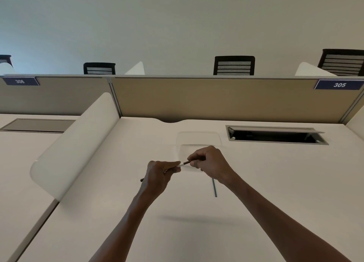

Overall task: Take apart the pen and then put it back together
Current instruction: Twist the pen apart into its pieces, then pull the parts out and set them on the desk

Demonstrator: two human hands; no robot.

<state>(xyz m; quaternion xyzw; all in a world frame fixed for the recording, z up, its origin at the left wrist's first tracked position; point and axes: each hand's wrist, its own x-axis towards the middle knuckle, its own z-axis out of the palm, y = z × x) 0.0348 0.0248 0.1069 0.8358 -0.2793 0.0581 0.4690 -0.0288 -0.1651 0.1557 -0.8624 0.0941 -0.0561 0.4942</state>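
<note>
Both hands hold a thin pen [184, 163] over the white desk [256, 183]. My left hand [160, 175] is closed around the pen's body, whose dark rear end sticks out at the lower left. My right hand [210, 161] pinches the pen's front end; a short white and dark stretch shows between the two hands. A thin dark refill rod [214, 188] lies on the desk just below my right wrist, pointing toward me. The parts inside the fists are hidden.
A clear plastic tray [199, 138] sits on the desk just behind the hands. An open cable hatch [275, 136] lies at the back right. A white rounded divider [78, 141] stands on the left, and a tan partition [216, 100] closes the back.
</note>
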